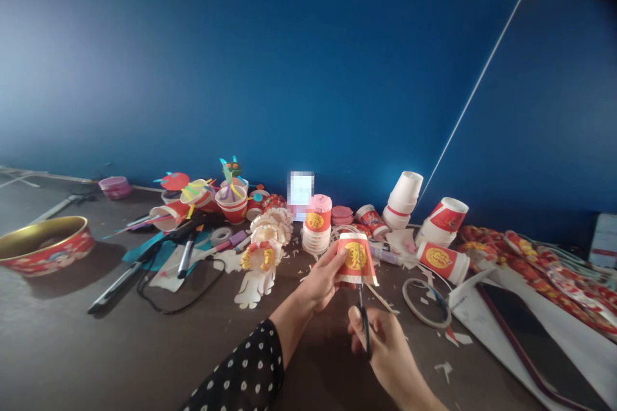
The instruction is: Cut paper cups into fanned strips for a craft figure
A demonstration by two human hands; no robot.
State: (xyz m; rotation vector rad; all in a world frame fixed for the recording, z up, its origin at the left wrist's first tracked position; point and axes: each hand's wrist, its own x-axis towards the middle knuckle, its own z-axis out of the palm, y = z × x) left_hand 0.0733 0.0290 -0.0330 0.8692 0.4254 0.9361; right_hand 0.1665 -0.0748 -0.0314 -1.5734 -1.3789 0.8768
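My left hand (pixel 324 281) grips the left side of a red and white paper cup (pixel 348 268) with a yellow emblem. The cup is turned rim-down and a narrow strip hangs from its lower right edge. In my right hand (pixel 383 341) is a pair of scissors (pixel 366 327) with dark handles, thumb and fingers at the loops. Its blades point up and lie against the front of the cup at the rim. How far apart the blades are is hard to make out. Just behind the cup stands a stack of cups (pixel 316 241) with a pink top.
Upturned cups (pixel 403 199) and a tipped cup (pixel 442 262) stand to the right. A phone (pixel 540 340) lies on white sheets. A roll of tape (pixel 427 303) and paper scraps (pixel 444 369) are near my right hand. Leftward are a hot glue gun (pixel 144 257), cut cups (pixel 260 257) and a round tin (pixel 53 257).
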